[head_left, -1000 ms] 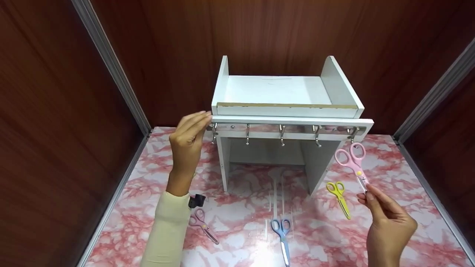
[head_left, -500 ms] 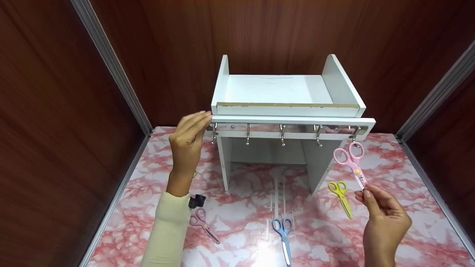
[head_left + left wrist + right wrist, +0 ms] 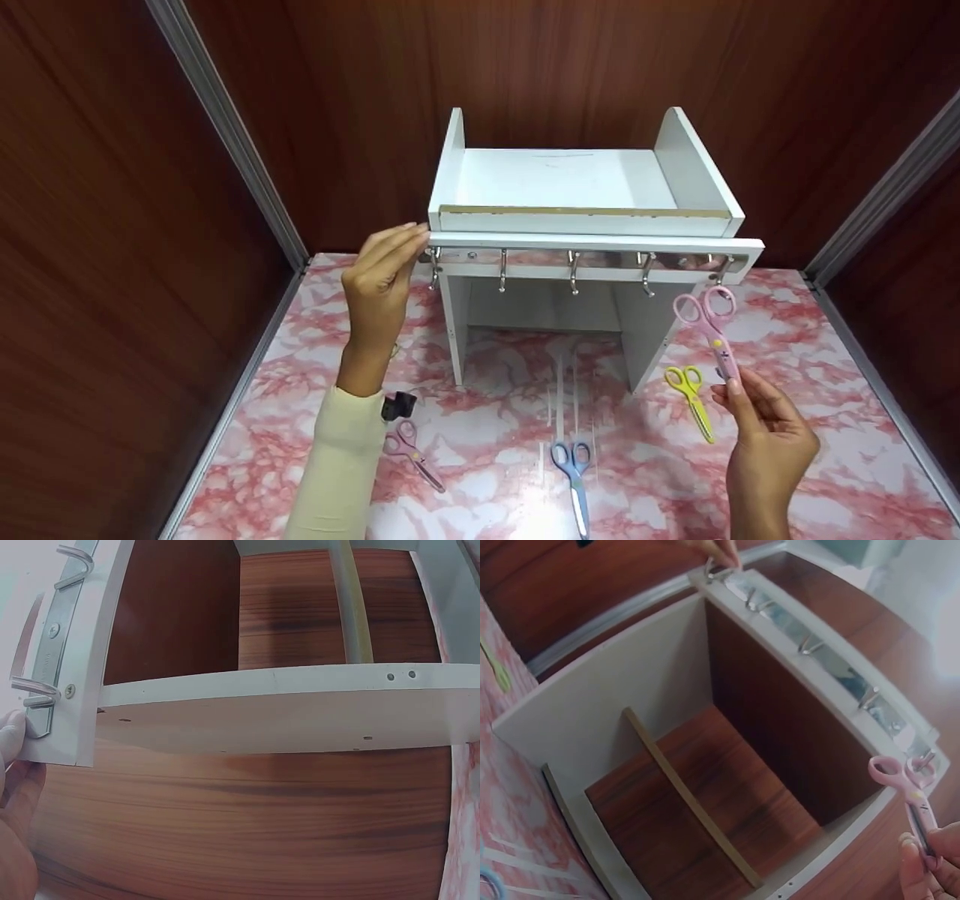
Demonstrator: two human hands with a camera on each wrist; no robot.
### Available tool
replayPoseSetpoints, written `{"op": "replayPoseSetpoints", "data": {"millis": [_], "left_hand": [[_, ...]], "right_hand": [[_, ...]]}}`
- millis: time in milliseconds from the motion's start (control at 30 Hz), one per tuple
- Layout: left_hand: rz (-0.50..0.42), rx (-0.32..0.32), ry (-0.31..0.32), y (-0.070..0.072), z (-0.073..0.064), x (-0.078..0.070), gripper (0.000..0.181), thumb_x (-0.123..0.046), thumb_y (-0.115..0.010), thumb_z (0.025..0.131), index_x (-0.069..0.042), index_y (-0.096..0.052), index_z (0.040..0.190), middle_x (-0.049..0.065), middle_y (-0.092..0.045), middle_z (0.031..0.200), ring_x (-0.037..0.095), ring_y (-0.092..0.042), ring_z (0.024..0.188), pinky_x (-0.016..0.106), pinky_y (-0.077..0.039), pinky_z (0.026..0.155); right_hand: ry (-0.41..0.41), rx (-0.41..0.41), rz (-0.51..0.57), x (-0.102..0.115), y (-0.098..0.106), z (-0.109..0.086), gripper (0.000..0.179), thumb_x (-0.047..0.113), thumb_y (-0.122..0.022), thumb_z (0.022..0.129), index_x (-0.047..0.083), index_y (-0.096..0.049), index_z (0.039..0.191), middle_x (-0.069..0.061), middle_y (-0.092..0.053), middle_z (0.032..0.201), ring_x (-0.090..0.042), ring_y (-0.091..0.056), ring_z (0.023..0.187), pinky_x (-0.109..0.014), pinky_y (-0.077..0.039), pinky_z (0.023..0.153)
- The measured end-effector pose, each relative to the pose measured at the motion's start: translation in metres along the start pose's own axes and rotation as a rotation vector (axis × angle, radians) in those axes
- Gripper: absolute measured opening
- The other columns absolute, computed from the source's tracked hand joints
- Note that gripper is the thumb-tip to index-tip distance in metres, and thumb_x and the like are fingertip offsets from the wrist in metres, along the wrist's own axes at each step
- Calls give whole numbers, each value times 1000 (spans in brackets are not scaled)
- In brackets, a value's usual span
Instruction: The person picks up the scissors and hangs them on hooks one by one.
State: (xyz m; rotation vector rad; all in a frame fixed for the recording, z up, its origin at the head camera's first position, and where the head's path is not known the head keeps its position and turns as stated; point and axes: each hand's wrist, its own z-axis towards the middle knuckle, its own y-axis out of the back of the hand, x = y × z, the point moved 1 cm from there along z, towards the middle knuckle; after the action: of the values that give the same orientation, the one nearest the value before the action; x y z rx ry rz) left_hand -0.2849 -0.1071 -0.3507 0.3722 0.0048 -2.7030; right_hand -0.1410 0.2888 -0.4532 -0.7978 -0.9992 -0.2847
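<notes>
A white rack [image 3: 594, 223] with a row of metal hooks [image 3: 574, 271] along its front board stands on the table. At the board's left end, my left hand [image 3: 379, 281] pinches the edge; thumb [image 3: 11, 736] and fingers show beside the metal strip in the left wrist view. My right hand [image 3: 772, 442] holds pink scissors [image 3: 716, 337] by the blade end, handles upward. One handle loop is right at the rightmost hook [image 3: 925, 760]; whether the hook passes through it I cannot tell. My fingers hide the blade tips.
Yellow scissors [image 3: 690, 403] lie right of the rack, blue scissors [image 3: 574, 480] in front, and another pink pair [image 3: 415, 456] beside my left sleeve [image 3: 337, 465]. Part of a small yellow ring [image 3: 395, 350] shows behind my left wrist. Dark wood panels [image 3: 555, 67] enclose the table.
My right hand has shifted slightly left and up with the pink scissors, which have turned a little so that less of the blade shows. The left hand stays at the board's end.
</notes>
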Motion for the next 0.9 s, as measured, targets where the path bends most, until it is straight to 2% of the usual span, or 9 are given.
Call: {"op": "replayPoseSetpoints", "data": {"millis": [200,600,900], "left_hand": [[-12,-4,4,0,0,0,20,3,-70,80,-4,-75,98,7,-71,101,21,-64,98,33,-53,86],[-18,0,-12,0,0,0,22,5,-69,80,-4,-74,99,6,-71,103,22,-63,99,33,-53,87],[-20,0,-11,0,-1,2,21,4,-69,81,-4,-74,99,5,-71,104,22,-63,100,33,-53,87]], "right_hand": [[-28,-7,-5,-7,2,1,34,-2,-73,78,-18,-62,105,-23,-68,89,-25,-69,69,-32,-57,69],[-94,37,-7,-22,6,3,34,-3,-73,78,-20,-60,104,-26,-67,91,-26,-68,72,-33,-56,70],[-93,85,-31,-30,5,11,31,-4,-71,80,-19,-60,104,-25,-68,91,-25,-68,72,-31,-57,69]]}}
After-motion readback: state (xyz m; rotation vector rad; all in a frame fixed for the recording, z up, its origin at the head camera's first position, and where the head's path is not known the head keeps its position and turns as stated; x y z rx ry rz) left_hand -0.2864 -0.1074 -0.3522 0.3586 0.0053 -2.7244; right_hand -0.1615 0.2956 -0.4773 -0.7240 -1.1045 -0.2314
